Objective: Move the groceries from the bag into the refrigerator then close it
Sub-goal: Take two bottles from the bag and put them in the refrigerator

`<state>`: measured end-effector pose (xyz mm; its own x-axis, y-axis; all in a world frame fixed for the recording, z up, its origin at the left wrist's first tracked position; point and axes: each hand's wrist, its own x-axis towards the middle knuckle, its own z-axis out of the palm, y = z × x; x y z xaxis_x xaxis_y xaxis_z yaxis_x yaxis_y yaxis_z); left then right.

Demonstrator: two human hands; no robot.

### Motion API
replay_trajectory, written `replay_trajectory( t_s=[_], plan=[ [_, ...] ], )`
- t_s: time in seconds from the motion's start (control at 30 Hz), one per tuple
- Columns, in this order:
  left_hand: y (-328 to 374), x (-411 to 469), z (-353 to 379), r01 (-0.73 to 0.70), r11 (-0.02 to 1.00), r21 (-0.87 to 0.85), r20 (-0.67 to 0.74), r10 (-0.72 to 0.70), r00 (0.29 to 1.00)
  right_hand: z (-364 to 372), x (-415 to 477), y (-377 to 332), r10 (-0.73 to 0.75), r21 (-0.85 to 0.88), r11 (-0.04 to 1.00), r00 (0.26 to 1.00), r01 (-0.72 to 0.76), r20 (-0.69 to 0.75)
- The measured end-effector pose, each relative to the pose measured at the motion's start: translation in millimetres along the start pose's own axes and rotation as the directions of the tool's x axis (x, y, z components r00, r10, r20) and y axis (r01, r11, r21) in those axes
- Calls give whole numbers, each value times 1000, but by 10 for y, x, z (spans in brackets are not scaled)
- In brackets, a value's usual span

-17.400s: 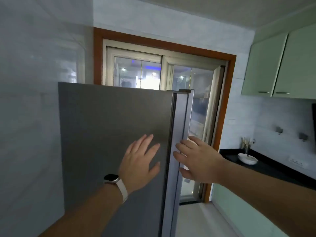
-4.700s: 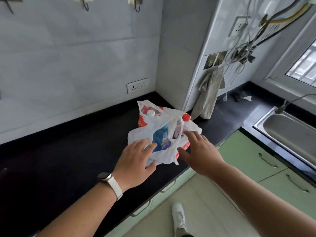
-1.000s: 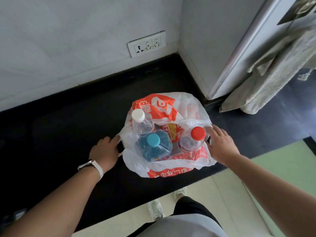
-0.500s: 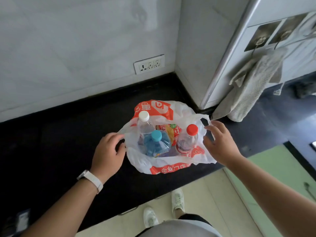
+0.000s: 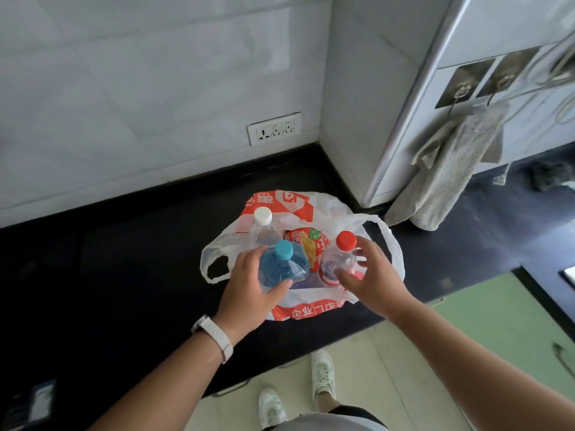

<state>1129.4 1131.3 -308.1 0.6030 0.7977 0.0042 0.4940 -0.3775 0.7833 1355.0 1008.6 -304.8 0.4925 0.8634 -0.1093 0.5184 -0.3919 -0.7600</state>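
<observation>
A white plastic bag with orange print (image 5: 311, 310) stands open on the black counter (image 5: 124, 275). Inside it are a blue bottle with a teal cap (image 5: 281, 265), a clear bottle with a white cap (image 5: 263, 222), a clear bottle with a red cap (image 5: 340, 256) and a red snack packet (image 5: 308, 241). My left hand (image 5: 249, 287) grips the blue bottle, thumb in front and fingers on its left side. My right hand (image 5: 371, 275) is beside the red-capped bottle, fingers spread and blurred; contact is unclear. The refrigerator is out of view.
A wall socket (image 5: 274, 129) sits behind the bag. A grey towel (image 5: 448, 172) hangs from hooks on the white corner panel at the right. Green cabinet fronts (image 5: 504, 321) run below the counter. My shoes (image 5: 323, 377) stand on the pale floor.
Both hands left the bag's handles and moved inside it. My left hand closed round the blue bottle; my right hand came up to the red-capped bottle.
</observation>
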Motion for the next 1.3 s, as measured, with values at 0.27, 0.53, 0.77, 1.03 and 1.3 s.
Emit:
replay_trajectory(
  t_s=[0.27, 0.53, 0.77, 1.03, 1.3],
  plan=[
    [-5, 50, 139, 192, 954, -228, 27, -191, 981, 167, 172, 149, 95, 130, 985, 989, -110, 115],
    [43, 26, 346, 274, 868, -414, -26, -313, 950, 303, 294, 419, 91, 143, 982, 972, -124, 217],
    [35, 65, 559, 269, 888, -374, -95, -325, 941, 361, 416, 589, 31, 126, 989, 949, -74, 315],
    [166, 88, 542, 237, 921, -310, -136, -290, 947, 314, 426, 577, -11, 123, 992, 946, -31, 324],
    [251, -72, 594, 263, 897, -355, -247, -361, 899, 195, 402, 413, -83, 184, 983, 949, 27, 305]
  ],
)
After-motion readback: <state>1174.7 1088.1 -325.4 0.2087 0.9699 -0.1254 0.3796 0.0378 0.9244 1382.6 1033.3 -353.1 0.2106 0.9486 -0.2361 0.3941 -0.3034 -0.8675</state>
